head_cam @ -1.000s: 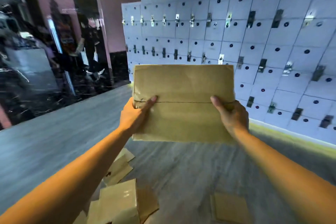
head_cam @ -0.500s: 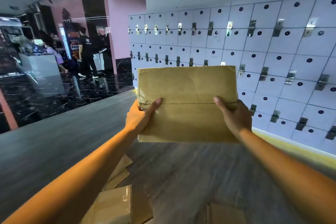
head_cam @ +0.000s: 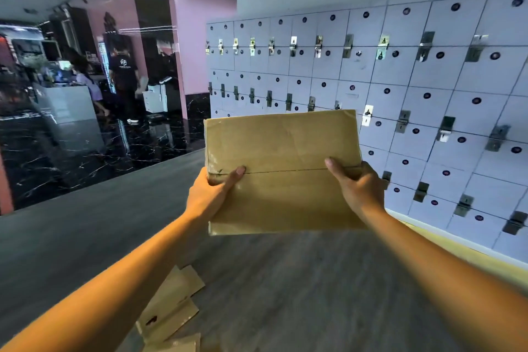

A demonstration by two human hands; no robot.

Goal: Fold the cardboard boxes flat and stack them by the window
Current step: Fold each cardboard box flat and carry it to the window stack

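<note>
Nearest the camera, at the bottom edge of the view, a few flattened brown cardboard pieces (head_cam: pixel 171 308) lie loose and overlapping on the grey wood-grain floor (head_cam: pixel 300 294), fanned at odd angles; a foot set on them could slide, and they could scatter further if kicked, so they look a likely trip hazard while the person's eyes are up. Above them both bare forearms reach forward and hold a flattened brown cardboard box (head_cam: pixel 283 171) up in the air at about chest height, its broad face toward the camera and a taped seam running across its middle. The left hand (head_cam: pixel 210 194) grips the left edge, thumb laid flat along the seam on the near face and the fingers curled out of sight behind; the right hand (head_cam: pixel 355 188) grips the right edge the same way, thumb on the front, fingers hidden behind. Held only at its two edges, the panel could bow or spring open along the seam, and a slackened thumb would let it drop. Beyond the box stands a wall of pale lilac lockers (head_cam: pixel 414 88), and farther left a glossy black marble floor (head_cam: pixel 100 151) with two people at a counter. No window shows, so the stacking place must be found while carrying a sheet that blocks part of the view ahead.
</note>
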